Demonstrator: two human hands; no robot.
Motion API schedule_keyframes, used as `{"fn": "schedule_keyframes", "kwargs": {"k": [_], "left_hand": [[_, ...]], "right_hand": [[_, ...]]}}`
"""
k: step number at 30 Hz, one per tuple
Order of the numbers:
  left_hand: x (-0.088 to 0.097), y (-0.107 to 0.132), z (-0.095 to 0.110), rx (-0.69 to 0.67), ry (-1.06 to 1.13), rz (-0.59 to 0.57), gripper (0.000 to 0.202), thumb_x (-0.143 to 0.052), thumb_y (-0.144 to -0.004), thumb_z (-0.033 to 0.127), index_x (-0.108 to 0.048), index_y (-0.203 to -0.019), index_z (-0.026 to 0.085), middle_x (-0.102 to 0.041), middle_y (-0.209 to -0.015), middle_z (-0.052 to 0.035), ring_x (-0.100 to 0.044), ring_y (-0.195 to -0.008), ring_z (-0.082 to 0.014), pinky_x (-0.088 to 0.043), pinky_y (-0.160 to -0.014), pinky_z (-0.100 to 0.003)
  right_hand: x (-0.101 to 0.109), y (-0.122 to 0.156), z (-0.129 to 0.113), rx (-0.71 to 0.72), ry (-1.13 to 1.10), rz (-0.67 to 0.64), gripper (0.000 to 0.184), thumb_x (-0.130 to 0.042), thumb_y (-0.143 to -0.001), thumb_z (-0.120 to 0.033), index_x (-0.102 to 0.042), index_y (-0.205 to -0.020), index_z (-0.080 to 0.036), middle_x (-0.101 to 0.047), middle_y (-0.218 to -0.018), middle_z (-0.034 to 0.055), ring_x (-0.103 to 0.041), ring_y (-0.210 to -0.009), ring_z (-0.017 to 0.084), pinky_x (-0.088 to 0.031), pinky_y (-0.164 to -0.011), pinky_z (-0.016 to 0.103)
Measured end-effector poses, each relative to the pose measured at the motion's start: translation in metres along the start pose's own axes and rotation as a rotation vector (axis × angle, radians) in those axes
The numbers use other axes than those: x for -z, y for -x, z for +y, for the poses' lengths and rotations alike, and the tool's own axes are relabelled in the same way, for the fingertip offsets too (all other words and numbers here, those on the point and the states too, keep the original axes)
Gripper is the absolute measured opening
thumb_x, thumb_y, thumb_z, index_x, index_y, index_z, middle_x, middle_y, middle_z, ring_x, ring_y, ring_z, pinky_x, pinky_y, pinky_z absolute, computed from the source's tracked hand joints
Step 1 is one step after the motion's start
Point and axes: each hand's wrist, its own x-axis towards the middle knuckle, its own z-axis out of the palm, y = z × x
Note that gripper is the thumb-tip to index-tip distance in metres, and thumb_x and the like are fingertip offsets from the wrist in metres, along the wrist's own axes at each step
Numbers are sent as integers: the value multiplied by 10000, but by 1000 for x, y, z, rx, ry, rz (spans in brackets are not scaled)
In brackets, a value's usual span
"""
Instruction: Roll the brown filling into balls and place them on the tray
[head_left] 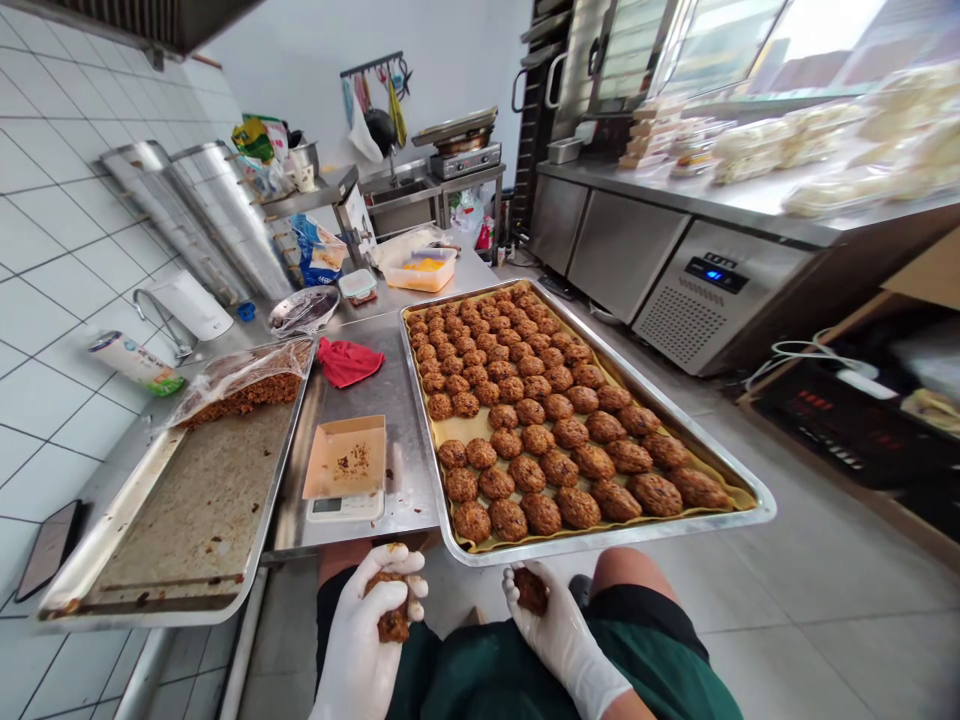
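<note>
Both my hands wear white gloves and sit low in front of me, over my lap. My left hand (375, 615) is closed round a brown lump of dough (391, 620). My right hand (551, 625) cups a smaller brown dough piece (531, 590) in its fingers. Just beyond them a large steel tray (757, 505) lined with paper carries several rows of brown dough balls (540, 440). To the left lies a second steel tray (150, 600), mostly scraped bare, with a slab of brown dough (247, 395) under plastic film at its far end.
A small white scale (345, 505) topped with a cardboard sheet sits between the trays. A red cloth (346, 360) lies behind it. A phone (49, 548) rests at the far left. Steel counters, a fridge unit (712, 290) and an oven rack stand to the right.
</note>
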Motion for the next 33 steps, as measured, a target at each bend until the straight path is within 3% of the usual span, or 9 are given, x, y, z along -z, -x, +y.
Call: {"fn": "schedule_keyframes", "kwargs": {"k": [4,9,12,16,21,24,28,31,33], "left_hand": [[4,-2,2,1,63,24,295,-671,-865,335,-682,-1108,167,-717,-1102,-132,-668,-826,-187,-491,-595,-256],[-5,1,2,-12,-29,-17,358,-826,-726,210,-686,-1055,198,-708,-1185,-88,-685,-1086,-252,-529,-977,-357],[-10,3,-2,-63,-233,43,406,-890,-638,212,-675,-982,191,-714,-1184,-97,-735,-879,-205,-580,-751,-271],[-1,0,-9,-95,-329,-16,285,-788,-772,379,-638,-901,174,-735,-893,-69,-617,-513,-117,-395,-365,-186],[9,-4,-7,28,-39,-26,304,-627,-892,485,-645,-978,193,-650,-706,-7,-536,-452,-81,-349,-360,-170],[6,-2,-3,81,52,-86,251,-703,-839,399,-669,-998,207,-653,-888,-33,-667,-740,-152,-449,-471,-187],[-2,1,-7,12,-72,4,258,-822,-652,151,-675,-860,193,-649,-1089,-48,-679,-1033,-248,-576,-780,-309],[-4,0,-11,-29,-161,13,351,-847,-662,222,-680,-971,203,-655,-1227,-109,-706,-872,-213,-560,-682,-287],[-3,-2,-12,-70,-192,-43,423,-851,-661,236,-679,-1047,212,-686,-1099,-97,-658,-724,-147,-478,-549,-230]], "right_hand": [[1,0,-1,-29,-39,-2,99,-755,-670,-166,-680,-718,-123,-704,-650,65,-642,-596,130,-540,-514,185],[1,-1,-1,-28,-60,-1,70,-728,-703,-168,-676,-724,-126,-707,-655,68,-645,-592,130,-534,-509,182],[1,-1,-2,-30,-58,-2,56,-703,-729,-180,-674,-728,-133,-706,-655,68,-643,-592,129,-529,-504,179],[2,-2,-3,-38,-52,-2,51,-701,-739,-182,-669,-733,-143,-709,-663,63,-639,-596,123,-535,-510,181],[3,-2,-5,-43,-55,-7,51,-710,-722,-172,-669,-725,-142,-710,-657,67,-640,-591,129,-537,-501,188],[3,-3,-4,-41,-58,0,57,-708,-722,-172,-672,-722,-127,-709,-655,74,-640,-586,130,-534,-501,186],[2,-3,-4,-37,-63,3,48,-698,-726,-170,-671,-720,-132,-706,-647,69,-638,-578,132,-531,-494,188],[1,-1,-4,-25,-64,5,45,-706,-721,-167,-673,-717,-137,-704,-638,63,-638,-576,134,-531,-491,189],[1,0,-4,-14,-63,8,51,-714,-717,-169,-672,-712,-140,-705,-637,60,-640,-580,134,-526,-487,184]]}}
